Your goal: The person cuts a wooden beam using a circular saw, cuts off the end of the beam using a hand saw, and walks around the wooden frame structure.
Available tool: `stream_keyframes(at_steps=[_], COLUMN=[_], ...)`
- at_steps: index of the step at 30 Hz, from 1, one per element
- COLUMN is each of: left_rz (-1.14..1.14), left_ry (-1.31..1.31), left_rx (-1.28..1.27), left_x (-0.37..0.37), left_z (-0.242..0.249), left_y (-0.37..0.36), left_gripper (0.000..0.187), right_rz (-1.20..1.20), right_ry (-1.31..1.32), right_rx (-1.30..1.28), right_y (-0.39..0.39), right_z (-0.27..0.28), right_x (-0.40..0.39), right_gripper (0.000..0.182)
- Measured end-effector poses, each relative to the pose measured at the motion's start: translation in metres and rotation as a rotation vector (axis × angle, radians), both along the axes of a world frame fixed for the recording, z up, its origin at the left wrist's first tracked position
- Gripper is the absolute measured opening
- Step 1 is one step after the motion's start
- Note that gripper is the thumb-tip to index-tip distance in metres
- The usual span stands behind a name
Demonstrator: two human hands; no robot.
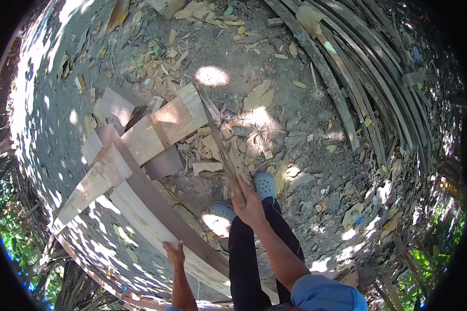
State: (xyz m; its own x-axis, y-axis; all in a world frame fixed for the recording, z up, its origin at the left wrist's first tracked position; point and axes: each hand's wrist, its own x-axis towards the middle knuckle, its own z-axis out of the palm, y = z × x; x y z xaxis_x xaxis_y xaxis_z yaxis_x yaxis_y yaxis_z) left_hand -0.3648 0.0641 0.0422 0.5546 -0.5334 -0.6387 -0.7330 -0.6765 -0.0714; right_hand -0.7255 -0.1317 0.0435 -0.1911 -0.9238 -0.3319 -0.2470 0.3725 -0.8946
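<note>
My right hand (250, 206) is closed round the near end of a long narrow tool with a wooden handle (224, 155). Its thin, dark far part reaches forward to the end of a pale squared timber block (179, 115), overlapping that corner in this view. My left hand (175, 253) holds the pale side of a long thick wooden beam (166, 210), thumb near its upper edge. The beam runs from beside my legs to the far left. A pointed timber piece (96, 179) meets its far end. Wood chips (207, 142) lie below the block.
Further timber blocks (118, 108) lie behind the beam. At the right, long wooden strips (368, 78) are piled on the ground. My feet, in grey clogs (264, 185), stand close to the chips. Dry leaves (258, 96) are scattered over the soil.
</note>
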Motion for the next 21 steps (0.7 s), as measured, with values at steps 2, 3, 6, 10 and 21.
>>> stream_keyframes(at_steps=[2,3,6,10,21], left_rz=[0.017,0.01,0.003,0.05,0.023], left_ry=[-0.021,-0.027,-0.013,0.016,0.024], left_rx=[0.038,0.048,0.025,0.055,0.078], left_x=[-0.007,-0.004,0.005,-0.002,-0.001], left_z=[0.005,0.004,-0.003,-0.003,0.002], left_y=[-0.004,0.001,0.002,-0.008,-0.014], left_gripper=[0.1,0.1,0.101,0.101,0.1], right_rz=[0.024,0.04,0.042,-0.047,0.039], right_ry=[-0.026,-0.043,0.003,-0.032,0.094], right_rx=[0.072,0.144,0.078,0.043,0.047], right_y=[-0.028,-0.07,-0.121,-0.052,-0.152], right_z=[-0.016,-0.028,-0.077,-0.031,-0.085], right_x=[-0.004,-0.004,0.016,0.015,0.023], right_gripper=[0.063,0.066,0.066,0.069,0.059])
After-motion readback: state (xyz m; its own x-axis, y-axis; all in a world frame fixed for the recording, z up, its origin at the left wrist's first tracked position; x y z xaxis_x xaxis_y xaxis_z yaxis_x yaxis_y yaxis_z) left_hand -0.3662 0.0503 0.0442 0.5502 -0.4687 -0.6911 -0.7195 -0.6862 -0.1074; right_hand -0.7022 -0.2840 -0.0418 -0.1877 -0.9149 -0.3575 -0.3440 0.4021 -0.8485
